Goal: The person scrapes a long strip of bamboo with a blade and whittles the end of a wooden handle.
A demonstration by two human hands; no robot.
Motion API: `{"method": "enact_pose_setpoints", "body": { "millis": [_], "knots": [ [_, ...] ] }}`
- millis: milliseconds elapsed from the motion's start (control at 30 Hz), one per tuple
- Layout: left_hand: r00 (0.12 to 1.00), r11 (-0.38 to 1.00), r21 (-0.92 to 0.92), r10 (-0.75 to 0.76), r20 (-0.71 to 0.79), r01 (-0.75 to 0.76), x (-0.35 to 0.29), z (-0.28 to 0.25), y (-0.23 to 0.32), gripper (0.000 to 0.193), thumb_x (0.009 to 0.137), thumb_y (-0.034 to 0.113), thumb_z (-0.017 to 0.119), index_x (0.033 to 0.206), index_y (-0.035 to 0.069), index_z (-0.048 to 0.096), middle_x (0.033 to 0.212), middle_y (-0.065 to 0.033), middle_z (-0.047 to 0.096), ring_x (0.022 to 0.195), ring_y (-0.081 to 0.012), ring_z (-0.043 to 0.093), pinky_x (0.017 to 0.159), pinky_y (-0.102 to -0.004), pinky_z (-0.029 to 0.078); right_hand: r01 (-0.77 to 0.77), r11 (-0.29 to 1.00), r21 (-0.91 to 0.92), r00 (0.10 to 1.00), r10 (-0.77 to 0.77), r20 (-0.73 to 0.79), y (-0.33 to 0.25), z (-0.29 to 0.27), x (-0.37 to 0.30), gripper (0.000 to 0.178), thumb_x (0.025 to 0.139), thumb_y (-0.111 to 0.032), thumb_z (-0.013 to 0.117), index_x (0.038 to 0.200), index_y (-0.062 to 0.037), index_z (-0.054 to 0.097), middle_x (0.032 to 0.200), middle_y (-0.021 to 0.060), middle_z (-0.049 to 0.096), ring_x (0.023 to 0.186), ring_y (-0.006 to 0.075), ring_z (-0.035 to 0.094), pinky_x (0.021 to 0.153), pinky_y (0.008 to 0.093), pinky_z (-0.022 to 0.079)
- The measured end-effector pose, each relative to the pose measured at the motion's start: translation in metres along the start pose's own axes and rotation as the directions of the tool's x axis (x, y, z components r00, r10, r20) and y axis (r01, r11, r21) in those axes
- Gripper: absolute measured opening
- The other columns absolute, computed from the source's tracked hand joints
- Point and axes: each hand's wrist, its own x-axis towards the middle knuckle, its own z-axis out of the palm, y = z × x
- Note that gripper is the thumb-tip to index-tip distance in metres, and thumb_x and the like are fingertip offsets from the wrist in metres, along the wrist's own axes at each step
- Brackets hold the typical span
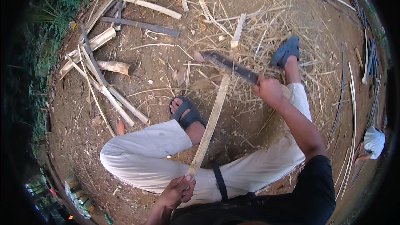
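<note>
A long, pale bamboo strip (216, 109) slants away from my lap toward the pile of shavings. Its near end is gripped by my left hand (178, 191), fingers closed, close to my waist. My right hand (271, 90) is wrapped round the handle of a machete (246, 74), most of the handle hidden in the fist. The dark, broad blade points left and crosses the strip toward its far end; the blade lies over the strip there. Thin bamboo shavings (266, 29) lie in a heap beneath and beyond the blade.
My sandalled feet (187, 114) rest on bare soil on either side of the strip. Split bamboo pieces (100, 73) lie at the left, with more at the far edge. Long strips (353, 112) run along the right, where another person (373, 142) bends. Green plants (75, 0) border the far left.
</note>
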Motion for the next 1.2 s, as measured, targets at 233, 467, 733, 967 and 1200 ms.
{"method": "enact_pose_setpoints", "body": {
  "millis": [233, 467, 733, 967, 1200],
  "knots": [
    [0.994, 0.967, 0.247, -0.041, -0.104, 0.066, -0.025, -0.009, -0.018, 0.037, 0.103, 0.042, 0.049, 0.093, 0.007, 0.054, 0.062, 0.0035, 0.040, 0.048, -0.0066, 0.031, 0.044, -0.0234, 0.026, 0.006, 0.996, -0.091, 0.998, -0.001, 0.059, 0.047, 0.045, 0.018, 0.016, 0.079, -0.019, 0.066, 0.081, -0.0044, 0.059, 0.071, 0.0177, 0.065, 0.064, 0.0338, 0.066, 0.056, 0.0454, 0.053],
    [0.988, 0.989, 0.127, -0.088, 0.125, 0.072, -0.012, -0.036, -0.014, 0.036, 0.105, 0.037, 0.046, 0.096, 0.004, 0.057, 0.063, -0.0017, 0.048, 0.052, -0.0126, 0.047, 0.048, -0.0255, 0.038, -0.311, 0.922, 0.230, 0.944, 0.271, 0.190, 0.012, 0.035, 0.022, 0.032, 0.081, -0.027, 0.066, 0.088, 0.0041, 0.062, 0.078, 0.0256, 0.067, 0.077, 0.0446, 0.066, 0.076, 0.0503, 0.054],
    [0.967, 0.982, -0.015, -0.180, 0.182, 0.186, 0.008, -0.028, 0.015, 0.069, 0.098, 0.067, 0.031, 0.106, 0.002, 0.054, 0.066, -0.0025, 0.046, 0.047, -0.0139, 0.045, 0.043, -0.0269, 0.039, -0.269, 0.950, 0.162, 0.959, 0.248, 0.139, 0.003, 0.035, 0.020, 0.031, 0.082, -0.027, 0.066, 0.088, 0.0029, 0.062, 0.074, 0.0243, 0.066, 0.074, 0.0425, 0.067, 0.072, 0.0501, 0.055],
    [0.976, 0.971, 0.116, -0.216, 0.030, 0.211, 0.010, -0.019, 0.017, 0.061, 0.100, 0.064, 0.033, 0.098, 0.006, 0.051, 0.058, 0.0029, 0.031, 0.041, -0.0083, 0.029, 0.037, -0.0252, 0.025, 0.104, 0.983, 0.154, 0.988, -0.120, 0.102, -0.042, 0.019, -0.025, 0.021, 0.079, -0.021, 0.066, 0.078, -0.0033, 0.054, 0.066, 0.0167, 0.063, 0.062, 0.0347, 0.066, 0.057, 0.0461, 0.053],
    [0.962, 0.956, 0.125, -0.272, 0.031, 0.267, -0.007, -0.019, -0.006, 0.057, 0.102, 0.060, 0.035, 0.090, 0.006, 0.051, 0.057, 0.0021, 0.035, 0.041, -0.0076, 0.030, 0.038, -0.0255, 0.026, 0.176, 0.984, -0.037, 0.978, -0.171, 0.120, 0.005, 0.037, 0.006, 0.020, 0.077, -0.020, 0.068, 0.084, -0.0041, 0.059, 0.074, 0.0156, 0.066, 0.069, 0.0307, 0.068, 0.059, 0.0438, 0.054]
  ]
}}
